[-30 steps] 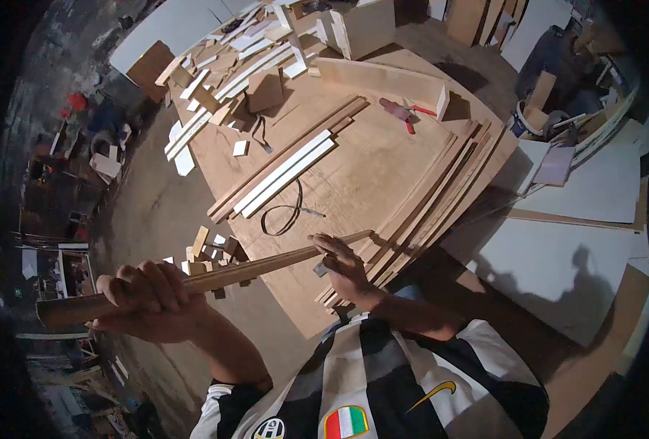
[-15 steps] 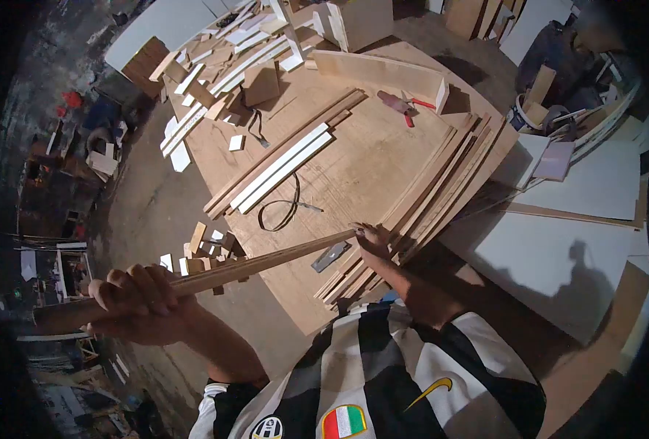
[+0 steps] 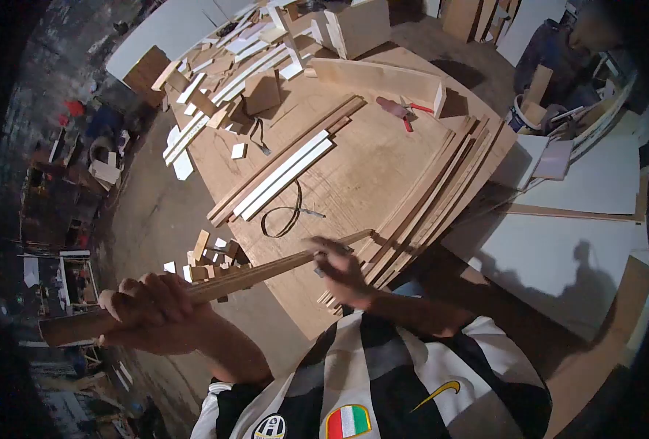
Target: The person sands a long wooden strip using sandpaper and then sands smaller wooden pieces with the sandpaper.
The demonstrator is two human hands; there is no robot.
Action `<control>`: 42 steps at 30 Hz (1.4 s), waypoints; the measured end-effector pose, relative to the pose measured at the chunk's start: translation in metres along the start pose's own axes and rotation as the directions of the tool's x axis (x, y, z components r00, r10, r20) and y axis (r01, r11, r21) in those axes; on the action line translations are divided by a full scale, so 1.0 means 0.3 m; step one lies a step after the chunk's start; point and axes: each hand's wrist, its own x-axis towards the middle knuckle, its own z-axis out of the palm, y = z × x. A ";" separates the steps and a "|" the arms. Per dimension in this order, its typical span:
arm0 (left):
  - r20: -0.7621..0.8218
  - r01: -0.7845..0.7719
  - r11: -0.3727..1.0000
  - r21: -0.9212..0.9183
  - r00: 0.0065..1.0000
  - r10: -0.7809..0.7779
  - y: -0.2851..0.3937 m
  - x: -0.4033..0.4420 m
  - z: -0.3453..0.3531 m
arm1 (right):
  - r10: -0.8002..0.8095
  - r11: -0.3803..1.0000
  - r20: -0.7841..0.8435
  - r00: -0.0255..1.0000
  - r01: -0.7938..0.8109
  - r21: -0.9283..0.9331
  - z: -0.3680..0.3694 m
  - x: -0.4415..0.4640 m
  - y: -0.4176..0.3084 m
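A long wooden strip (image 3: 255, 274) slants across in front of me, its near end at the lower left and its far end over the table. Near that close end, my left hand (image 3: 152, 311) is closed around it. Farther along, my right hand (image 3: 342, 276) has its fingers on the strip, slightly blurred, a little short of the far end. Beneath that end, a stack of similar wooden strips (image 3: 441, 201) lies along the table's right side. On the tabletop (image 3: 383, 168), a black strap (image 3: 295, 212) lies in a loop, left of the right hand.
White strips (image 3: 284, 175) lie beside brown ones mid-table. A red-handled tool (image 3: 405, 117) sits near an upright board (image 3: 375, 77). Offcuts (image 3: 211, 256) are piled beyond the left edge, more wood clutters the far end, and white panels (image 3: 544, 256) stand at right.
My right hand has slid back along the strip toward me, leaving its far tip exposed. My left hand keeps its grip. The view has shifted slightly.
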 end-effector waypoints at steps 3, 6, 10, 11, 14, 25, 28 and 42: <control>-0.057 -0.004 1.000 0.003 0.998 0.004 0.004 -0.018 0.038 | -0.234 0.972 0.118 0.965 0.232 0.026 0.050 0.031 -0.277; 0.003 0.016 1.000 -0.015 1.000 -0.016 0.011 -0.019 0.029 | -0.438 0.884 0.183 0.880 0.459 -0.093 0.037 0.047 -0.311; 0.018 0.028 0.999 -0.018 0.999 -0.027 0.033 -0.021 0.016 | -0.229 0.970 0.110 0.967 0.236 -0.057 -0.019 0.008 0.004; 0.017 0.032 0.999 -0.012 0.999 -0.032 0.042 -0.026 0.010 | -0.251 0.943 0.071 0.965 0.261 -0.205 -0.020 -0.014 0.055; 0.122 0.022 0.999 -0.030 0.992 -0.018 0.046 -0.034 0.006 | -0.332 0.938 0.010 0.943 0.332 -0.101 0.058 -0.014 -0.114; 0.151 0.018 0.997 -0.074 0.988 -0.006 0.033 -0.032 0.002 | -0.216 0.967 0.028 0.976 0.218 -0.134 -0.004 -0.036 0.000; 0.079 -0.001 0.998 -0.060 0.997 0.006 0.020 -0.031 0.030 | -0.359 0.933 0.012 0.933 0.359 -0.024 0.060 0.011 -0.283; -0.095 -0.037 0.994 0.100 0.994 0.047 0.024 0.017 -0.089 | -0.311 0.932 -0.093 0.946 0.285 -0.223 0.015 -0.037 0.220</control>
